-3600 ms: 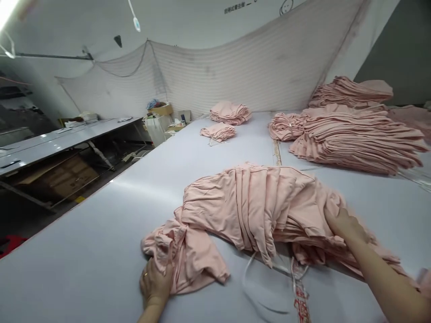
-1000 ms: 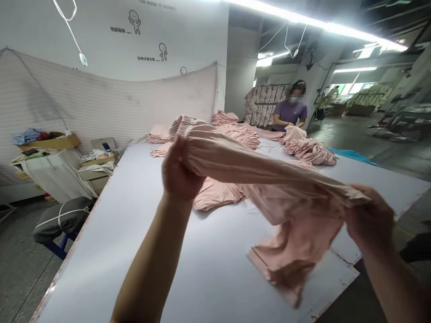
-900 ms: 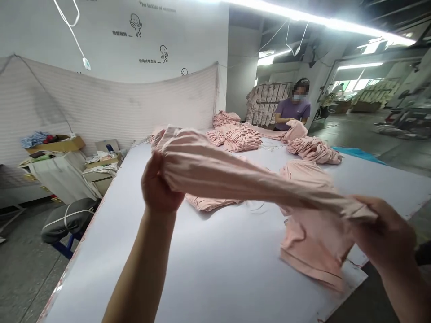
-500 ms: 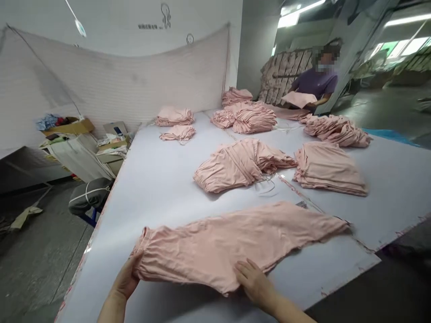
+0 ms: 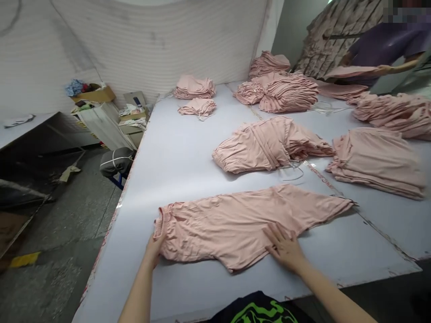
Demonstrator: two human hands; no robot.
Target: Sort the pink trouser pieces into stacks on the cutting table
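Note:
Pink trousers (image 5: 229,220) lie on the white table in front of me, folded lengthwise, with the gathered waistband to the left and the legs reaching right. My left hand (image 5: 156,246) holds the waistband at its near corner, the thumb on top and the other fingers mostly hidden. Flat on the cloth, right of the crotch point, rests my right hand (image 5: 286,249) with its fingers spread. Just beyond the trousers sits a bundle of folded pink garments (image 5: 256,146).
A neat pink stack (image 5: 377,161) stands to the right, with more pink piles (image 5: 289,92) further back. Two small piles (image 5: 195,87) are at the far left of the table (image 5: 178,148). A person in purple (image 5: 387,45) holds pink cloth. A stool (image 5: 116,161) stands by the left edge.
The near edge of the trousers has come down flatter on the table. My right hand has slid right along the cloth, its fingers now spread. The view has tilted down and turned left.

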